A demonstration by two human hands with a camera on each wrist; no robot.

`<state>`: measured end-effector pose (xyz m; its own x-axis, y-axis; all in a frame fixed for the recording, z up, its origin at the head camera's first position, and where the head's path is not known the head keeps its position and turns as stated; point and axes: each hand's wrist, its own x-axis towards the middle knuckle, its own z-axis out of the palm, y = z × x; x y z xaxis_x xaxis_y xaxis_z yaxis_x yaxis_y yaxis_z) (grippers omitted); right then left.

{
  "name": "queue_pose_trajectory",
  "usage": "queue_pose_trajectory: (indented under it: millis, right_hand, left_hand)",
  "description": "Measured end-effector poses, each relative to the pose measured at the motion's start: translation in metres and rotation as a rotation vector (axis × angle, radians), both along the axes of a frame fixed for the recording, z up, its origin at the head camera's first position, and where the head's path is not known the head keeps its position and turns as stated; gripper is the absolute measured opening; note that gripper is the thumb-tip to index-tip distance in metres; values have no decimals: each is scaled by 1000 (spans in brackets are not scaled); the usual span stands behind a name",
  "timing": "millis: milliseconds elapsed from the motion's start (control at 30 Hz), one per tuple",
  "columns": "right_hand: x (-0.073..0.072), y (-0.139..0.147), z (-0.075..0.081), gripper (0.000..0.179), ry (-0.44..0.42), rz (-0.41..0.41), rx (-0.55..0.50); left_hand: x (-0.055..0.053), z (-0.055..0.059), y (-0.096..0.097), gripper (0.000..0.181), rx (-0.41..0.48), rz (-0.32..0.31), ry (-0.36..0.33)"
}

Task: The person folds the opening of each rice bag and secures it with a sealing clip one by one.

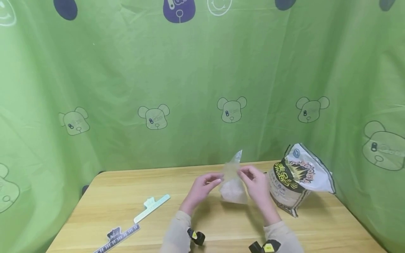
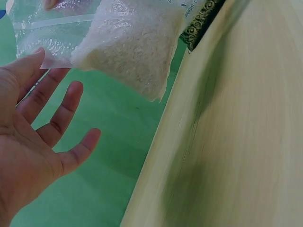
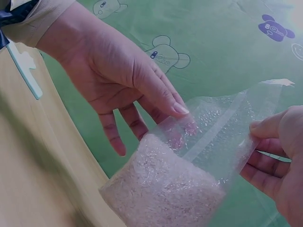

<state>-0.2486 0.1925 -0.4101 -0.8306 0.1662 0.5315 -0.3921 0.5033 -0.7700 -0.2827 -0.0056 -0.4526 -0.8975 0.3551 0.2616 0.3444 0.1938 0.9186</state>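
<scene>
A small clear plastic bag of rice (image 1: 233,191) hangs upright between the two hands, low over the table. The white grains fill its lower part, and its upper part is slack clear film with a pale band across it. My left hand (image 1: 204,186) pinches one side edge of the bag between thumb and forefinger, its other fingers spread loosely in the left wrist view. Opposite it, my right hand (image 3: 281,151) pinches the other side edge with thumb and fingers. In the right wrist view the bag's top corner rises above the hands.
To the right stands a large printed rice sack (image 1: 286,186), its white top folded over. A pale green long clip (image 1: 152,208) and a piano-key patterned clip (image 1: 118,239) lie on the wooden table (image 1: 126,186) at left. Green patterned curtain (image 1: 190,70) hangs behind the table.
</scene>
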Motion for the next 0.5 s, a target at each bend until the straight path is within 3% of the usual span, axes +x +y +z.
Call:
queue_pose_trajectory:
  millis: [233, 500]
  right_hand:
    - [1, -8, -3, 6, -5, 12, -8]
    - [4, -17, -4, 6, -32, 63, -48]
  left_hand:
    - [1, 1, -11, 28, -73, 1, 49]
    - [8, 8, -23, 27, -161, 48, 138]
